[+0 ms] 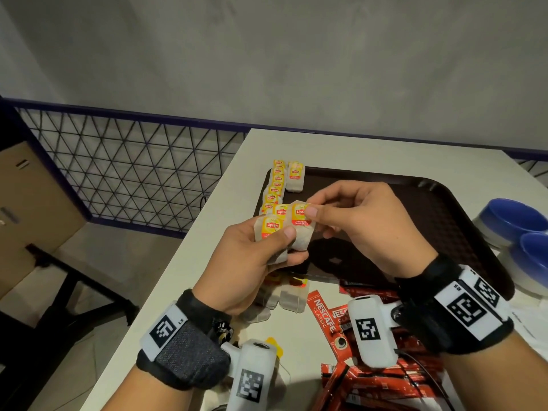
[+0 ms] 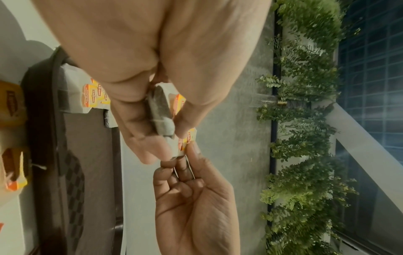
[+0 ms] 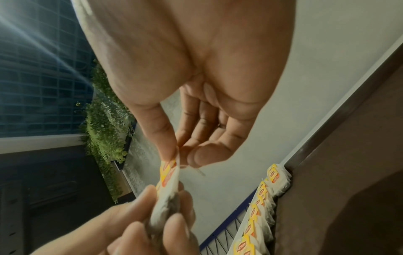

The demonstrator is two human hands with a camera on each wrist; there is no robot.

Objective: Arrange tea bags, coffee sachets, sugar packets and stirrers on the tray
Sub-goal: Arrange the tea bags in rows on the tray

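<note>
My left hand (image 1: pixel 267 250) grips a small stack of Lipton tea bags (image 1: pixel 271 232) above the tray's near left corner. My right hand (image 1: pixel 341 215) pinches the top edge of the front tea bag (image 1: pixel 301 223) between thumb and forefinger. The dark brown tray (image 1: pixel 415 209) lies on the white table, with a row of tea bags (image 1: pixel 275 185) along its left edge and one more (image 1: pixel 295 176) beside them. In the left wrist view the held bags (image 2: pixel 160 110) show edge-on. In the right wrist view the pinched bag (image 3: pixel 170 177) hangs between both hands, with the tray row (image 3: pixel 261 207) behind.
Loose tea bags (image 1: pixel 292 295) and a heap of red Nescafe sachets (image 1: pixel 385 378) lie on the table (image 1: pixel 237 179) near me. Two blue bowls (image 1: pixel 516 221) stand at the tray's right. A mesh railing (image 1: pixel 118 161) and a cardboard box (image 1: pixel 26 209) are beyond the table's left edge.
</note>
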